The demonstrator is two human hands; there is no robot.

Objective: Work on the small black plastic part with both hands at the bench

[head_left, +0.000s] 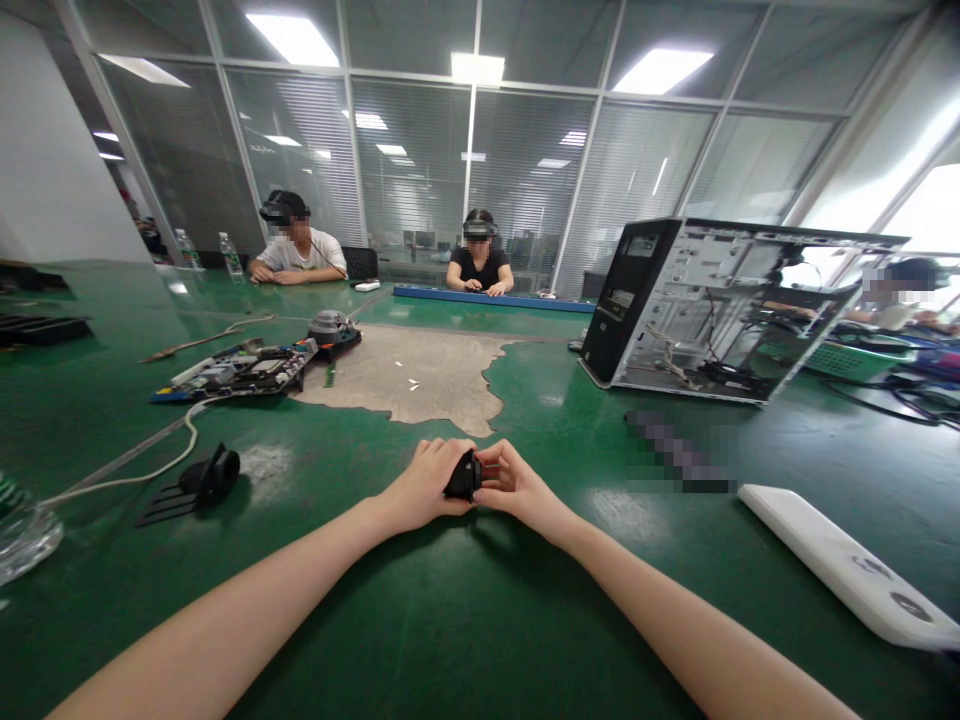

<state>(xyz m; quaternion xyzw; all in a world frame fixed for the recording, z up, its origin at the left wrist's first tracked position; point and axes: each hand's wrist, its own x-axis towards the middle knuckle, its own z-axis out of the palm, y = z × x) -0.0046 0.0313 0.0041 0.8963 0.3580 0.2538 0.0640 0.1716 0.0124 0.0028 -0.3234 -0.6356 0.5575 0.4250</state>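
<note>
Between my two hands is a small black plastic part (464,478), whose exact kind I cannot make out. My left hand (429,482) is wrapped round its left side. From the right, the fingertips of my right hand (517,487) pinch its edge. Both hands are low over the green tabletop (480,610), just in front of a bare, worn patch (420,375). Left of my hands lies another black plastic piece (214,474) with several flat prongs.
A circuit board (244,368) and a round fan-like part (334,330) lie at left. An opened computer case (637,300) stands at right, near a white power bank-like block (840,560). A clear bottle (22,530) is at the left edge. Two people (304,250) sit opposite.
</note>
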